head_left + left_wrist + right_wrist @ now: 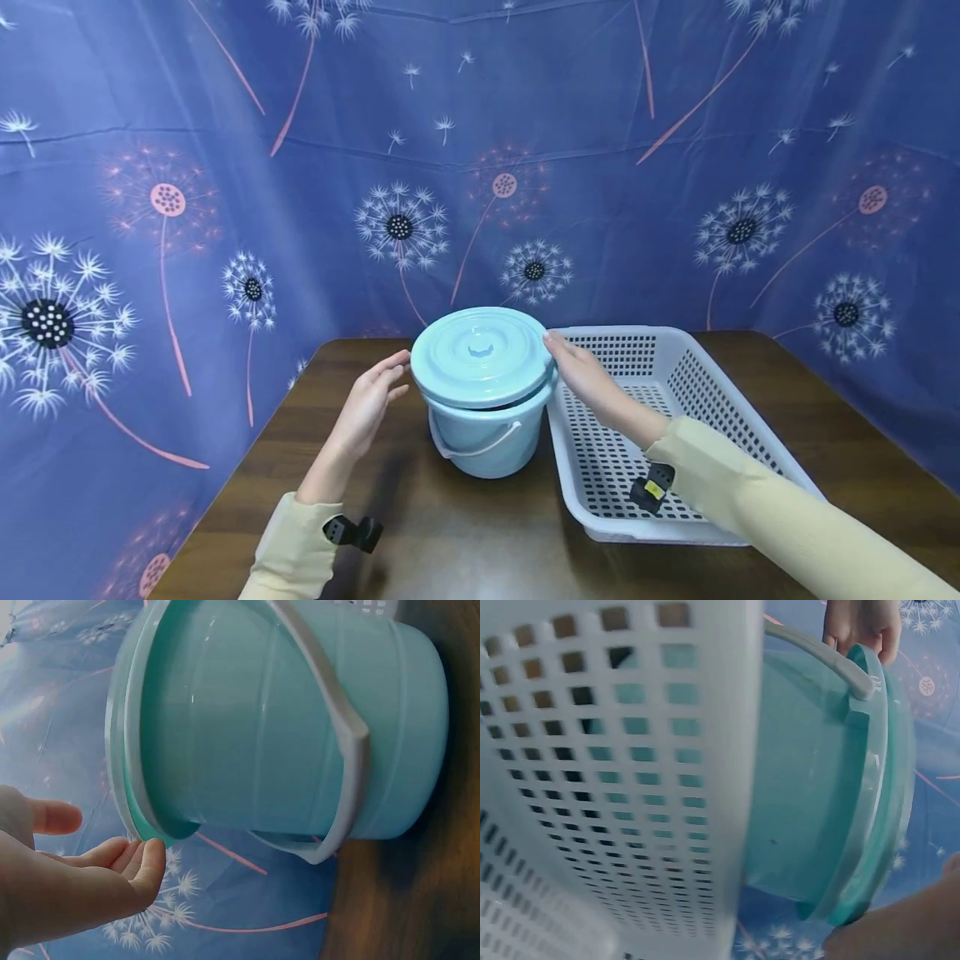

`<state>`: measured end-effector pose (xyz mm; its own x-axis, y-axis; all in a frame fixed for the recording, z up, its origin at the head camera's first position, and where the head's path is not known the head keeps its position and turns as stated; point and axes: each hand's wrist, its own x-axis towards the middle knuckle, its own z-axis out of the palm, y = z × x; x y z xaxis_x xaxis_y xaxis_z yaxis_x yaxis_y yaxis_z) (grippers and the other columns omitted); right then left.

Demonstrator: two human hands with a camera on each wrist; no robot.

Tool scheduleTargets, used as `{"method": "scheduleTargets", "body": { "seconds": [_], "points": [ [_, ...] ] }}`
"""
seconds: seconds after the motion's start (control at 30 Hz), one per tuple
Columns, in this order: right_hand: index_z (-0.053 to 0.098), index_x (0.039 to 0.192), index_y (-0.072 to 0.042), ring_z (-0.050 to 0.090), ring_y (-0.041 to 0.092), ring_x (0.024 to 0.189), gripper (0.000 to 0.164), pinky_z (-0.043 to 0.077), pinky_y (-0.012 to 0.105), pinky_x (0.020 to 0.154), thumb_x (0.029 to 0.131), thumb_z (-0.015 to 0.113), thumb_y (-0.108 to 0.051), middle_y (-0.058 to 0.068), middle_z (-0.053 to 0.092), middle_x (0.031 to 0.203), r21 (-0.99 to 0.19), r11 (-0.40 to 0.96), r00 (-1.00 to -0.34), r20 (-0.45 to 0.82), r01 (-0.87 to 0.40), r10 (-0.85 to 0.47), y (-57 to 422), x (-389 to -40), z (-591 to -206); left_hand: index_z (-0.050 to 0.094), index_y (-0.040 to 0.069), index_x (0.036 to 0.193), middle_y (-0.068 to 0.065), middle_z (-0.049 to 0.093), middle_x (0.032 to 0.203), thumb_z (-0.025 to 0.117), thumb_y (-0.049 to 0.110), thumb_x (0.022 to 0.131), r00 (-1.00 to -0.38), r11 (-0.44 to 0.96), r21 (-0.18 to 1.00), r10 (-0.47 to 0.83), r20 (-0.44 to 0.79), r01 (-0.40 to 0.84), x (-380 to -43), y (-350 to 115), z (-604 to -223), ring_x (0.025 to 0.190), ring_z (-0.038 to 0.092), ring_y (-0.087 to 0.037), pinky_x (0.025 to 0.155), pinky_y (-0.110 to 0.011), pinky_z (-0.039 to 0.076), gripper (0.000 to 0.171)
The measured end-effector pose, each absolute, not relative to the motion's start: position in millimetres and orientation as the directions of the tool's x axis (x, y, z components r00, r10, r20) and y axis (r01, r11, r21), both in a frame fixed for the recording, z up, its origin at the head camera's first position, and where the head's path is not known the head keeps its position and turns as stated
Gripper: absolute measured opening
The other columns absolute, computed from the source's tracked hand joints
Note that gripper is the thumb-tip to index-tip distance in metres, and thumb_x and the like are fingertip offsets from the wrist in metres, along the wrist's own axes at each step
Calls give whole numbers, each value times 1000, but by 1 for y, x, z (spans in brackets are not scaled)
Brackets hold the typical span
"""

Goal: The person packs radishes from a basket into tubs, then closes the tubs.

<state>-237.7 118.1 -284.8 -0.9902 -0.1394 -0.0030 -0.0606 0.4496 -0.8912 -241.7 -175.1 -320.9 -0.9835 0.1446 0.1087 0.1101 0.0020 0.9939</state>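
Note:
A light-blue plastic bucket (487, 450) stands on the table with its pale handle (480, 450) hanging down at the front. Its round lid (480, 354) lies on top, slightly askew, with a dark gap under its front right edge. My left hand (367, 408) is at the lid's left side, fingertips right at the rim, thumb apart in the left wrist view. On the opposite side, my right hand (588, 379) touches the lid's right edge with extended fingers. The right wrist view shows the bucket wall (802, 772) behind the basket's side.
A white perforated basket (566, 467) sits close beside the bucket on the right, under my right forearm. The brown wooden table (465, 550) ends at a blue curtain (600, 208) printed with dandelions.

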Motion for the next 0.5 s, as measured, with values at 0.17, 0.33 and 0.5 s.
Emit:
{"method": "scheduleTargets", "body": {
  "seconds": [0.17,0.33,0.5],
  "points": [
    [23,148,-5,11,32,144,70,11,52,114,98,25,-54,14,17,156,-922,387,-985,-59,-8,-161,125,-230,-292,33,3,143,-11,31,150,35,20,101,-986,80,992,142,86,98,-234,-174,-324,136,34,-30,113,-50,21,46],
    [27,148,-8,9,33,144,69,8,54,114,98,26,-55,13,17,156,-927,376,-983,-64,-5,-171,132,-225,-292,35,6,143,-10,33,150,35,22,101,-986,135,985,143,87,107,-228,-173,-323,135,34,-31,113,-51,19,45],
    [23,149,-11,5,31,145,68,6,54,114,98,26,-56,10,12,158,-925,380,-969,-103,11,-223,136,-222,-291,39,6,141,-12,37,147,36,22,101,-989,195,974,114,93,114,-221,-173,-322,131,41,-33,111,-52,24,43]
  ]
}}
